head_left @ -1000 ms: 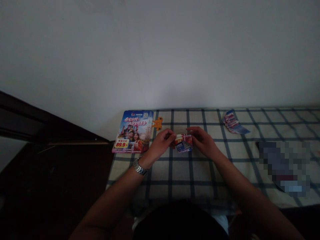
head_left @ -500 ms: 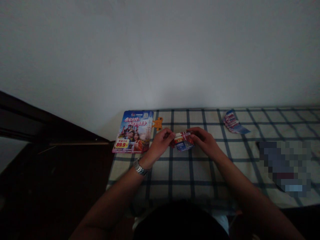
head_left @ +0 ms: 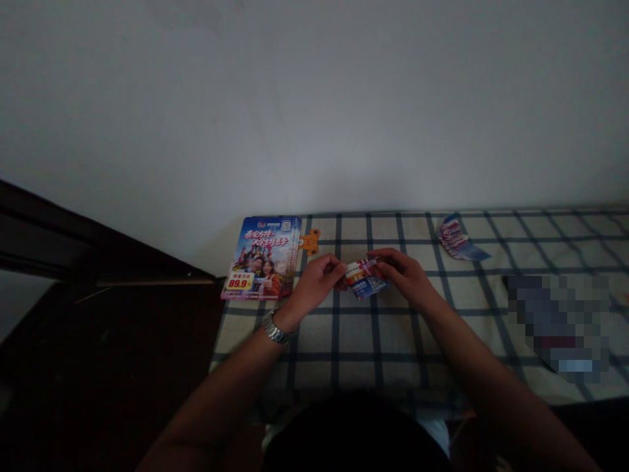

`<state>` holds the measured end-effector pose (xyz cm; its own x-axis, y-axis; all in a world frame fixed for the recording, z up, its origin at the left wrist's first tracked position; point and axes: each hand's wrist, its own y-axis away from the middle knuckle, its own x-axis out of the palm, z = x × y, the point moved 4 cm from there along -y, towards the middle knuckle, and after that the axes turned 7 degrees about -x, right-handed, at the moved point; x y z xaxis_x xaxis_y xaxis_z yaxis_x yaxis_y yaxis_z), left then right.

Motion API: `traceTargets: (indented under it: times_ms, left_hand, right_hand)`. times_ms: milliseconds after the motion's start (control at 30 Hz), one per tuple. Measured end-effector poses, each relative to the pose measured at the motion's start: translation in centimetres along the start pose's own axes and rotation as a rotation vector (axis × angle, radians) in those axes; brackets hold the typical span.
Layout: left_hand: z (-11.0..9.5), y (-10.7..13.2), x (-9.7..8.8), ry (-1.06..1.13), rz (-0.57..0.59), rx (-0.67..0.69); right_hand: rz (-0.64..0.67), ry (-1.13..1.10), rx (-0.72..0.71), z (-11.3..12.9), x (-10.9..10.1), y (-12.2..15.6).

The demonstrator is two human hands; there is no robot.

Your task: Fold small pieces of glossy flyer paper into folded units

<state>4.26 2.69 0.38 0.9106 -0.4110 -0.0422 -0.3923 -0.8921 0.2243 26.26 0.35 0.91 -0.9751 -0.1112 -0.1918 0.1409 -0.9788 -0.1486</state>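
A cream cloth with a dark blue check [head_left: 393, 328] covers the surface against the plain white wall. One stack of glossy colourful paper flyers [head_left: 262, 257] lies at its left end, one folded flyer [head_left: 459, 240] lies well apart at the far right, and one small orange paper tab [head_left: 310, 242] sits just beside the stack. Over the middle, the left hand [head_left: 317, 282] and right hand [head_left: 403, 275] pinch opposite ends of one small folded colourful leaflet [head_left: 364, 278]. It looks mid-fold; pressing the crease flat seems next.
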Motion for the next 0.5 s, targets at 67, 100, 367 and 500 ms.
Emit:
traceTargets:
  times_ms: [67,100,367,500]
  left_hand:
    - [-0.10,0.04,0.02,0.012,0.024,0.006]
    - [-0.14,0.06,0.04,0.020,0.037,0.011]
    - [0.37,-0.08,0.26,0.036,0.065,-0.008]
    - [0.57,-0.16,0.55,0.045,0.113,0.019]
  right_hand:
    - [-0.005,0.004,-0.004,0.00,-0.11,0.02]
    - [-0.007,0.003,-0.005,-0.02,-0.15,0.03]
    - [0.001,0.015,-0.048,-0.28,-0.23,0.02]
    - [0.004,0.026,-0.050,-0.48,-0.50,0.06]
